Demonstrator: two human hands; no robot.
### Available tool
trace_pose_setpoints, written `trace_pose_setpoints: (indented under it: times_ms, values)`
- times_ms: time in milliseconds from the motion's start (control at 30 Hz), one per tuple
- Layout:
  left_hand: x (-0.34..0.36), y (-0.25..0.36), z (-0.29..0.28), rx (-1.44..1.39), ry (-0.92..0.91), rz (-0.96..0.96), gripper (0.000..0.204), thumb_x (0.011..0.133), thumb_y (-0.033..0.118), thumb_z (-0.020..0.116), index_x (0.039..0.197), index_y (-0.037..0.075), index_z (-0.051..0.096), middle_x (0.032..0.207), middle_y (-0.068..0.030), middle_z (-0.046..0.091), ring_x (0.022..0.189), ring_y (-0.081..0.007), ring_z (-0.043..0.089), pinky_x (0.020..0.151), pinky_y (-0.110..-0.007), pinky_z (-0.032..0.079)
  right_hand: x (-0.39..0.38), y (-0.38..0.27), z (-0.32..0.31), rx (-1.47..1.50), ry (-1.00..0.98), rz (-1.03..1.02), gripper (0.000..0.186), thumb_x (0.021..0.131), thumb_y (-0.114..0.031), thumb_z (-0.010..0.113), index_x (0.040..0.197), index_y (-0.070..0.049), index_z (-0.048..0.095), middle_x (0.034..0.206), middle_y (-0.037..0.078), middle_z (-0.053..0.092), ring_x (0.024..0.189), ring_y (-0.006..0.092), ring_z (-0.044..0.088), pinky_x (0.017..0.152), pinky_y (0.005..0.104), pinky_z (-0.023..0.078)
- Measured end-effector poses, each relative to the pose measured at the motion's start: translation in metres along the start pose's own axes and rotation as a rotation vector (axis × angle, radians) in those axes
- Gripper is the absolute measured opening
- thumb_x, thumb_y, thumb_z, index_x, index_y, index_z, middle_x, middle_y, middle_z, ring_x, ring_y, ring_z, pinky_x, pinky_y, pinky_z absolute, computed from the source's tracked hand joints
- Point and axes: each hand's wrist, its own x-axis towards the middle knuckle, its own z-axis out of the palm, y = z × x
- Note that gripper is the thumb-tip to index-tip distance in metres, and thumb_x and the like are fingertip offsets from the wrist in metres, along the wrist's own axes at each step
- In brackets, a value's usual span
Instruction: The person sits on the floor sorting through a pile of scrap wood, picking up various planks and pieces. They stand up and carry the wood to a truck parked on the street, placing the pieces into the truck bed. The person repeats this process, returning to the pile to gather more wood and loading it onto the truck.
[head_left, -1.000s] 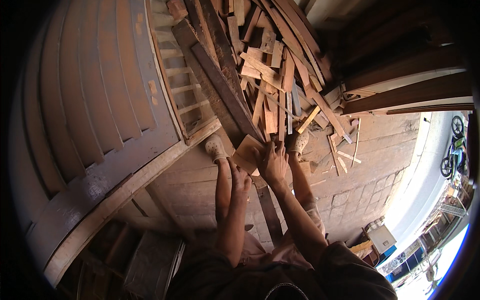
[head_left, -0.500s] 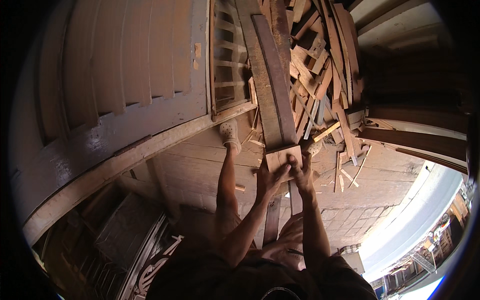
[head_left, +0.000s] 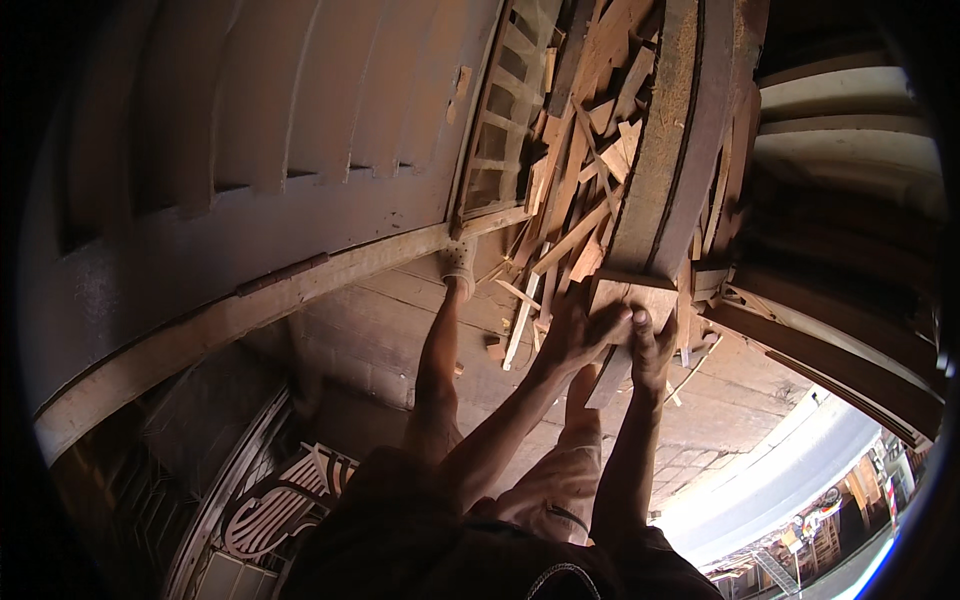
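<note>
A short, flat wooden block [head_left: 640,298] lies crosswise near the close end of two long planks. One plank [head_left: 657,150] is rough and light brown; the other plank [head_left: 702,150] beside it is darker and reddish. My left hand [head_left: 588,325] wraps the block's left side, thumb across its top face. From the right, my right hand [head_left: 652,345] grips it too, and the thumbs nearly meet. Fingers under the block are hidden, so I cannot tell whether they also clasp the planks. A narrow board end [head_left: 610,375] shows below the block, between my wrists.
Wood offcuts [head_left: 600,170] are heaped under and beside the planks. Leftward stands a large panelled board [head_left: 300,120] with a pale bottom rail [head_left: 345,268]. Dark stacked timber [head_left: 830,320] rises at the right. My foot in a clog [head_left: 458,258] stands on the tiled floor [head_left: 400,310].
The planks and block have swung to the right in view, across the offcut heap, with both hands still on the block. The surroundings have shifted and tilted somewhat too.
</note>
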Motion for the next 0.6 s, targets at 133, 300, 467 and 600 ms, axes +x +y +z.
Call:
trace_pose_setpoints:
  times_ms: [133,300,467,600]
  values:
    - [0.139,-0.006,-0.016,0.126,0.016,0.122,0.045,0.092,0.039,0.064,0.113,-0.001,0.06,0.095,-0.0188,0.068,0.089,-0.0294,0.068,0.076,-0.039,0.052,0.13,-0.02,0.039,0.088,0.01,-0.166,0.067,0.085,-0.051,0.072,0.116,0.006,0.061,0.105,0.013,0.066,0.094,0.0187,0.061,0.084,0.0321,0.049]
    - [0.329,-0.022,-0.063,0.529,0.081,0.094,0.068,0.091,0.06,0.052,0.126,0.001,0.058,0.118,-0.0245,0.063,0.11,-0.0353,0.061,0.093,-0.04,0.047,0.313,-0.012,0.101,0.217,-0.069,-0.229,0.064,0.09,-0.046,0.067,0.125,0.007,0.057,0.107,0.011,0.066,0.094,0.0135,0.061,0.086,0.0291,0.048]
    - [0.463,-0.1,-0.156,0.617,0.526,0.144,0.071,0.095,0.057,0.047,0.13,-0.005,0.054,0.12,-0.0253,0.064,0.111,-0.0406,0.062,0.099,-0.043,0.048,0.428,0.044,0.15,0.101,-0.06,-0.13,0.054,0.087,-0.054,0.068,0.094,-0.001,0.07,0.073,0.001,0.061,0.062,0.0121,0.055,0.055,0.029,0.045]
    - [0.464,-0.133,-0.063,0.8,0.142,0.099,0.088,0.091,0.07,0.039,0.139,-0.004,0.046,0.138,-0.0313,0.048,0.132,-0.0414,0.045,0.111,-0.046,0.034,0.51,0.133,0.079,-0.114,-0.092,-0.201,0.052,0.086,-0.057,0.069,0.092,-0.005,0.068,0.072,0.0,0.06,0.06,0.0118,0.052,0.054,0.029,0.044]
